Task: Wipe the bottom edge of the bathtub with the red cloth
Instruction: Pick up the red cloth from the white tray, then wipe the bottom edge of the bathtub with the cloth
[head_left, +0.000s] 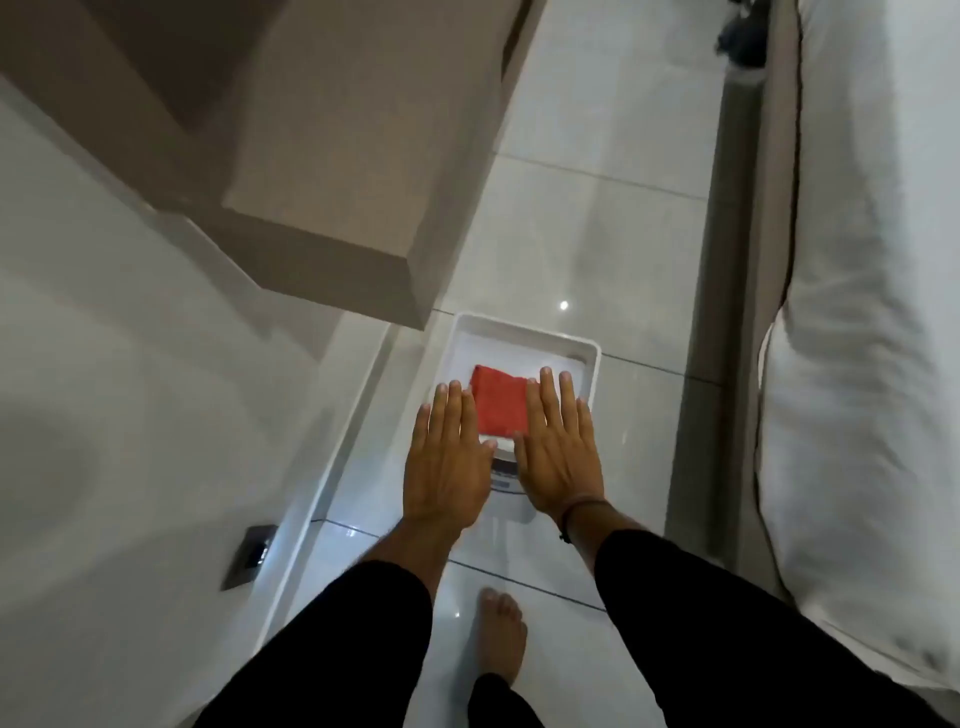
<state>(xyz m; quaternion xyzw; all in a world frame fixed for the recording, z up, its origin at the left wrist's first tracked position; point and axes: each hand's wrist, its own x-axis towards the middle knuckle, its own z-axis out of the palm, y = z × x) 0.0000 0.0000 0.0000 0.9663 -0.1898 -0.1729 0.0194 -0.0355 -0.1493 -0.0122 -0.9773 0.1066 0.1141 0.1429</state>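
Bare foot (500, 635): nearest the camera, flat on the glossy white floor tiles (597, 234), on the near side of the white tray.
Sleeves: black, covering both forearms down to the wrists.
Left hand (448, 464): palm down, fingers straight and close together, gripping nothing; it is held out above the near left corner of the white tray, its fingertips overlapping the left edge of the red cloth in this view. Whether it touches anything cannot be told from above.
Right hand (558, 457): palm down, fingers extended and slightly spread, empty; it is above the near right part of the tray, index finger over the cloth's right edge. A dark cord bracelet (570, 517) circles its wrist.
White tray (592, 358): rectangular, shallow, standing on the floor just right of the bathtub's base.
Red cloth (500, 406): folded into a rough square, lying flat inside the tray, seen between the two hands.
Bathtub (130, 389): white, filling the left side; its bottom edge (358, 431) runs along the floor just left of the tray.
Beige ledge (332, 208): beyond the tray, overhanging the tub's far end.
White bedding (872, 312): well right of the tray, soft and blurred.
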